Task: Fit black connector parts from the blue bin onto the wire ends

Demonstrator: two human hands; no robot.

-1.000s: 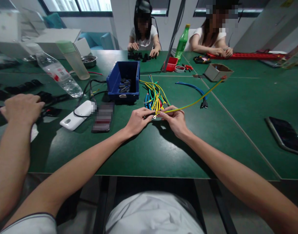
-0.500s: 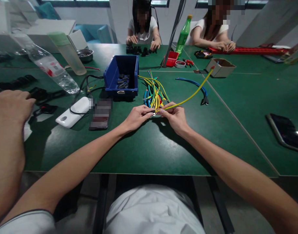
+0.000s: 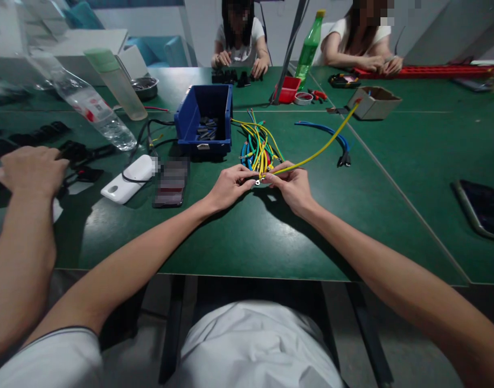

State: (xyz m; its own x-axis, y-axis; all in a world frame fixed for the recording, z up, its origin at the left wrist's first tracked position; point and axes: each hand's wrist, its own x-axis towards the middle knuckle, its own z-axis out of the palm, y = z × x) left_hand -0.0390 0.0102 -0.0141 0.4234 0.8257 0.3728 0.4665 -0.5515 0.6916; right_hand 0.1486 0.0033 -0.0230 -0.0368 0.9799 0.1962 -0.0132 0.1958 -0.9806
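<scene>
Wire in yellow insulation is pinched at its near end by the right hand, and from there it arcs toward the far right until its tip shows in front of a cardboard box; whether tip and box touch cannot be told. A metal ring terminal shows between the two hands, right at the fingertips. The left hand has its thumb and fingertips drawn close together beside that terminal, but whether they grip anything is too small to tell. Both hands are near each other over the green counter, the wire's near end between them. Just beyond the fingertips lies a bundle of yellow, green and blue wires, with a blue parts bin holding small dark pieces to its left and a few blue wires to its right. Left of the left hand are a smartphone and a white oblong device crossed by a black cable. Farther left, another person's hand is above the counter near dark parts. On the far side, a red bin stands near a green bottle, and two people sit there with their hands at the counter.
</scene>
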